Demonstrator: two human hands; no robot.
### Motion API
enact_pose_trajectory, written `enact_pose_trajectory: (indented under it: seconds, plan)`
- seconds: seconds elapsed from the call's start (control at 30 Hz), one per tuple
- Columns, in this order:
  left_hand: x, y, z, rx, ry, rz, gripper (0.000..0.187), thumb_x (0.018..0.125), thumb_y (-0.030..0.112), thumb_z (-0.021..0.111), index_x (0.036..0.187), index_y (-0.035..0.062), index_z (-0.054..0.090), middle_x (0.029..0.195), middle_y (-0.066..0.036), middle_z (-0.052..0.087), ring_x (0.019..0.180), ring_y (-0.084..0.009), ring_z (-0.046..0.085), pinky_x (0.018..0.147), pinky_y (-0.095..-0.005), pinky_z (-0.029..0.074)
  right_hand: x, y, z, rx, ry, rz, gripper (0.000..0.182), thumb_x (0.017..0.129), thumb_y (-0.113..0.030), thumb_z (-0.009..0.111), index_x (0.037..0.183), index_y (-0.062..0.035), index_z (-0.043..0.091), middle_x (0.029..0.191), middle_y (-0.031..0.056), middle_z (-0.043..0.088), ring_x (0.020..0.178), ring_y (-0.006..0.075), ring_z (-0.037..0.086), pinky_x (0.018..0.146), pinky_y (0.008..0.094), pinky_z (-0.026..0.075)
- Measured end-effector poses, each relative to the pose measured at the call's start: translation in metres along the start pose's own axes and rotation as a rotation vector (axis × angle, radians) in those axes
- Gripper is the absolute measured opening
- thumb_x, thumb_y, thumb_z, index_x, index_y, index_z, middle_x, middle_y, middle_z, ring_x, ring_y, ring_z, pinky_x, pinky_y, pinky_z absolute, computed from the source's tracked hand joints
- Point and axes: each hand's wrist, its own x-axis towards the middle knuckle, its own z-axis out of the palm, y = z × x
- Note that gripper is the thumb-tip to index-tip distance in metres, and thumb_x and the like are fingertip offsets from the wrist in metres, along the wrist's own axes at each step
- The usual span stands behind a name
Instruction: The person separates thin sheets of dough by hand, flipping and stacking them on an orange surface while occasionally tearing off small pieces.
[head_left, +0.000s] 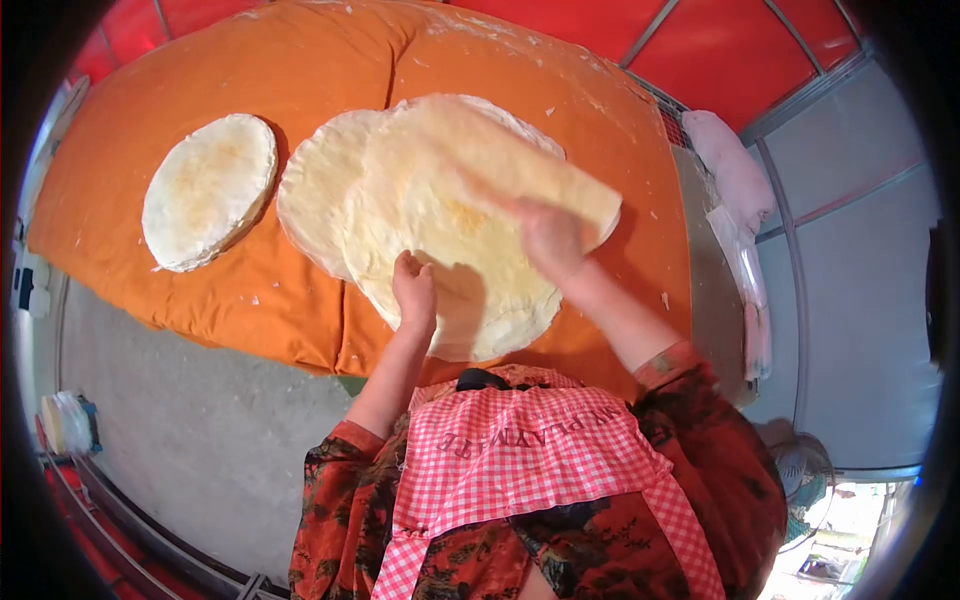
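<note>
Large, thin, pale flatbreads (460, 280) overlap in a loose pile on the orange cloth (310, 310). A top flatbread (520, 150) is partly lifted and folded at the far right of the pile. My right hand (550, 240), smeared by motion, is closed at the near edge of that lifted sheet. Over the near part of the pile, my left hand (415, 290) has its fingers curled in toward the thumb and casts a shadow on the bread. Whatever its fingertips hold, if anything, is hidden.
A neat round stack of flatbreads (210, 190) stands on the left of the padded cloth. White flakes are scattered about. A pinkish bundle (728, 165) and clear plastic (740, 260) lie past the right edge. A fan (800, 465) stands at the lower right.
</note>
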Motion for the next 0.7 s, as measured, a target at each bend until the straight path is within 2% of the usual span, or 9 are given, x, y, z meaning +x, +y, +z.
enact_pose_trajectory:
  seconds: [0.07,0.17,0.27,0.37,0.47,0.57,0.67,0.7]
  plan:
    - [0.006,-0.005,0.002,0.078,0.036,0.064,0.043,0.082,-0.001,0.058,0.123,-0.0056,0.045,0.107,-0.014,0.057,0.087,-0.0183,0.059,0.064,-0.0281,0.052,-0.037,-0.003,0.054,0.049,-0.144,0.013,0.015,0.077,-0.003,0.048,0.08,-0.0035,0.063,0.078,0.0161,0.063,0.072,0.0358,0.063,0.064,0.0466,0.051]
    - [0.007,0.009,0.0,0.153,-0.088,-0.06,0.035,0.081,-0.002,0.059,0.114,-0.0051,0.048,0.092,-0.014,0.061,0.072,-0.0187,0.062,0.058,-0.0282,0.052,-0.067,-0.01,0.082,0.147,-0.185,0.014,0.016,0.076,-0.003,0.048,0.081,-0.0041,0.064,0.078,0.0168,0.064,0.073,0.0358,0.063,0.065,0.0463,0.051]
    - [0.0,0.028,0.004,0.123,-0.15,-0.168,0.026,0.08,-0.002,0.059,0.104,-0.0041,0.05,0.079,-0.012,0.061,0.061,-0.0188,0.061,0.055,-0.0274,0.051,-0.061,-0.013,0.07,0.176,-0.287,0.155,0.016,0.076,-0.003,0.048,0.081,-0.0044,0.064,0.08,0.0168,0.064,0.077,0.0352,0.063,0.067,0.0463,0.05]
    - [0.003,0.017,0.009,0.121,-0.233,-0.164,0.019,0.08,-0.004,0.059,0.098,-0.0028,0.051,0.078,-0.012,0.061,0.061,-0.0182,0.061,0.054,-0.0268,0.051,-0.055,-0.01,0.063,0.144,-0.353,0.183,0.016,0.075,-0.003,0.049,0.081,-0.0049,0.063,0.082,0.015,0.065,0.081,0.0336,0.063,0.069,0.045,0.05]
    - [-0.001,0.009,0.013,0.01,-0.18,-0.095,0.015,0.08,-0.006,0.057,0.093,-0.0007,0.052,0.081,-0.01,0.059,0.066,-0.0178,0.061,0.057,-0.0284,0.053,-0.059,-0.014,0.063,0.156,-0.292,0.125,0.014,0.075,-0.004,0.05,0.08,-0.005,0.063,0.083,0.0129,0.065,0.084,0.0322,0.063,0.072,0.0429,0.05]
    - [-0.014,0.026,0.015,-0.132,-0.127,-0.134,0.018,0.08,-0.008,0.055,0.093,0.0026,0.049,0.084,-0.009,0.056,0.071,-0.0178,0.06,0.06,-0.0304,0.055,-0.064,-0.014,0.069,0.125,-0.241,0.06,0.018,0.077,-0.003,0.049,0.086,-0.0055,0.064,0.084,0.0105,0.065,0.084,0.0309,0.063,0.071,0.0423,0.05]
    - [-0.019,0.031,0.015,-0.241,-0.124,-0.208,0.024,0.079,-0.009,0.054,0.097,0.0052,0.046,0.086,-0.008,0.053,0.075,-0.0191,0.06,0.063,-0.0326,0.056,-0.057,-0.027,0.058,0.153,-0.314,0.112,0.013,0.077,-0.007,0.051,0.085,-0.0044,0.061,0.09,0.0112,0.062,0.093,0.0307,0.059,0.077,0.0409,0.05]
    - [-0.018,0.028,0.015,-0.26,-0.119,-0.223,0.024,0.08,-0.008,0.054,0.097,0.0056,0.045,0.084,-0.007,0.052,0.075,-0.019,0.059,0.063,-0.0324,0.056,-0.056,-0.033,0.059,0.153,-0.308,0.105,0.015,0.078,-0.008,0.051,0.089,-0.0042,0.061,0.095,0.0115,0.061,0.097,0.0303,0.058,0.079,0.0407,0.049]
